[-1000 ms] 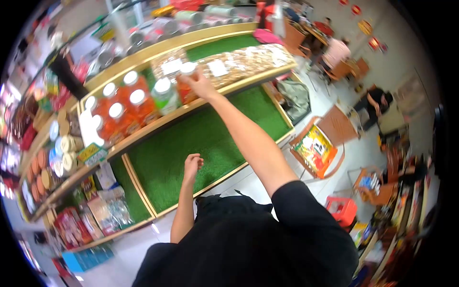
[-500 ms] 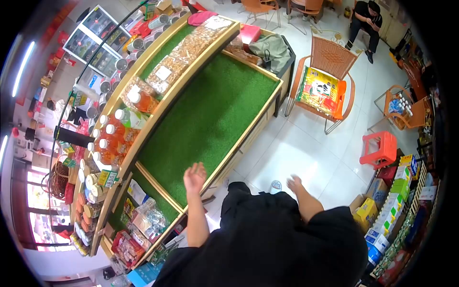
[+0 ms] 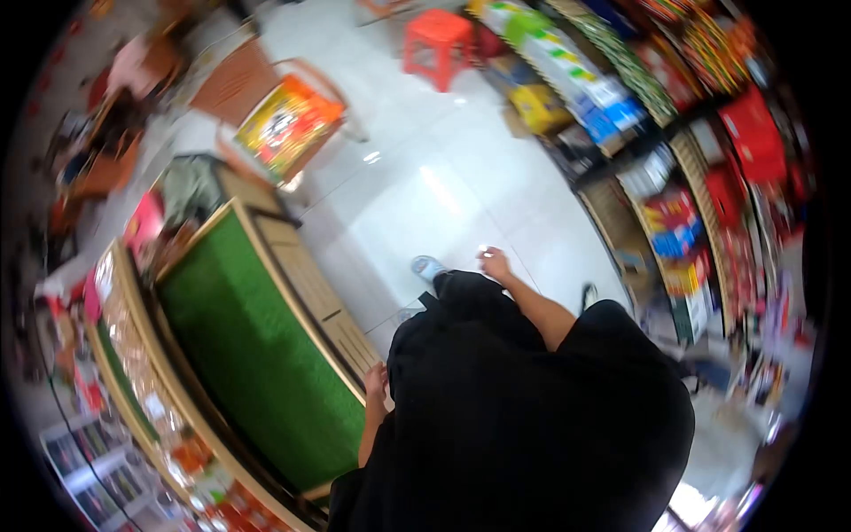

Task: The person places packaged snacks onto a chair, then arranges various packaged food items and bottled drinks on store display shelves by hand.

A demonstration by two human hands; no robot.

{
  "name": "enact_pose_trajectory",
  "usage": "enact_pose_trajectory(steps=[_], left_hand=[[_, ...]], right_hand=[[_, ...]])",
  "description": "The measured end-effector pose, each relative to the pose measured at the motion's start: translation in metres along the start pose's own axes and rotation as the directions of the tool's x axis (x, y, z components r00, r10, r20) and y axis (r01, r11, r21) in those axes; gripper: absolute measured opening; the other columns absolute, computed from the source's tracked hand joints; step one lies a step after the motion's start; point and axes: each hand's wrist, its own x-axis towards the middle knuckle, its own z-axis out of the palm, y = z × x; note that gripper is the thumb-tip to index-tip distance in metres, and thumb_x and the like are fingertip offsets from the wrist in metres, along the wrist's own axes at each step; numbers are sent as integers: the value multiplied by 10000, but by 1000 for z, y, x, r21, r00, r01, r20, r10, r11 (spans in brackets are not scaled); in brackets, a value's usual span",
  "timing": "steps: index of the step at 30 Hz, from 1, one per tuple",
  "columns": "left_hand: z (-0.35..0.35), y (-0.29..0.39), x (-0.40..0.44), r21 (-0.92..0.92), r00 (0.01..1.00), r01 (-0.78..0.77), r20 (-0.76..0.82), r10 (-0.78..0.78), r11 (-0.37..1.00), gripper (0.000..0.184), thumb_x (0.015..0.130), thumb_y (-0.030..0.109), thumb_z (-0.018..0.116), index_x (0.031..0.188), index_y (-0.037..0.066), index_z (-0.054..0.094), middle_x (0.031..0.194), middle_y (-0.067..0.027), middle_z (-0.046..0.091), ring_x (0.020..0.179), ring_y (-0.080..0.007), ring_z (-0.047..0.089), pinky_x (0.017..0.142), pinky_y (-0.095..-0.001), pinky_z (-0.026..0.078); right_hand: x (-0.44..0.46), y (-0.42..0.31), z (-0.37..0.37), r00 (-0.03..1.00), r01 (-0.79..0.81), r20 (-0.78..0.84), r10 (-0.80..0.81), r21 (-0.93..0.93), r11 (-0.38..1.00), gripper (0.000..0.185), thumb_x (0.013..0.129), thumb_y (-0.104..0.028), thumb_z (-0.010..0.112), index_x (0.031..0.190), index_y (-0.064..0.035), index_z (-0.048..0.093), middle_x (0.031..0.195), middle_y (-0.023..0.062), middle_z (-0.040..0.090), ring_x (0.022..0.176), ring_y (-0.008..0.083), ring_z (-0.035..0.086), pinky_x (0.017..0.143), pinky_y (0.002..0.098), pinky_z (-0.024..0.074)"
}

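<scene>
My left hand (image 3: 377, 381) hangs beside the near long edge of a display stand topped with green turf (image 3: 253, 337). Its fingers are loosely apart, and I see nothing in them. Over the white tiled floor, my right hand (image 3: 495, 263) is held out in front of my body, touching nothing. Its fingers are loosely bent and somewhat blurred, with no thing visible in them. Below it, one foot in a light slipper (image 3: 429, 267) shows on the floor.
A woven chair (image 3: 235, 80) bears a bright yellow and orange package (image 3: 288, 124). A red stool (image 3: 439, 44) stands farther off. Shelves with boxes and packets (image 3: 674, 222) line the right. Wrapped goods and orange bottles (image 3: 239, 505) sit on the stand's raised ledge.
My view has swung to the right, so the stand now lies lower left and more shelving shows. My left hand has dropped from over the turf to beside its edge.
</scene>
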Motion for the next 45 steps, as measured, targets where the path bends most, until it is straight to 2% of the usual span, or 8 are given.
enact_pose_trajectory(steps=[1,6,11,13,25,35,42,45], left_hand=[[2,-1,5,-45,998,60,23,-59,997,206,825,245,572,849,41,567,723,-39,586,630,-130,546,553,-265,445],[-30,-27,82,-52,996,15,85,-11,999,155,805,237,638,798,85,605,673,-26,601,550,-113,541,500,-227,445],[-10,35,84,178,974,-228,49,223,957,183,798,194,654,823,13,640,698,-60,630,574,-103,552,516,-216,432],[-1,55,78,116,961,-277,33,275,954,197,802,193,651,838,0,637,712,-65,631,602,-108,559,536,-216,437],[-5,-80,10,419,953,-168,-164,256,892,268,768,177,566,546,32,530,539,-39,541,448,-143,502,413,-286,385],[-37,-162,-21,932,902,-358,359,239,-51,266,805,264,539,609,86,561,597,-44,572,522,-164,540,444,-354,396],[-40,-80,48,529,477,-503,829,291,-683,275,831,325,520,654,124,583,638,-47,594,573,-179,566,466,-401,404],[-15,-4,72,752,792,-578,424,439,317,218,808,252,589,675,80,576,669,-50,611,579,-162,562,474,-348,421]], right_hand=[[-17,-3,12,936,340,-7,-352,-242,909,129,760,-78,506,832,-69,613,588,69,580,570,151,575,508,290,453],[-100,-31,-54,955,131,-203,-217,-370,920,144,757,-138,528,816,-74,643,697,150,621,671,284,609,636,352,478],[-138,98,-130,750,-421,-514,416,114,900,166,727,-150,535,749,3,596,585,120,541,431,198,505,365,330,409],[-173,93,-133,688,-633,-359,631,129,763,220,715,-177,513,786,6,614,794,224,625,788,366,605,732,411,474],[-141,87,-106,755,-140,-652,68,-59,988,160,746,-179,539,769,-60,643,778,186,628,783,351,599,699,394,466],[-211,157,-128,843,-166,-476,253,218,962,154,756,-170,522,750,-79,647,732,158,629,724,333,605,683,382,483],[-326,225,-140,241,-491,-767,595,432,756,219,786,-193,471,815,-55,639,808,224,620,788,401,590,727,451,470],[-351,224,-132,177,-471,-790,587,456,755,224,789,-201,471,808,-50,634,805,229,617,786,407,589,719,456,468]])
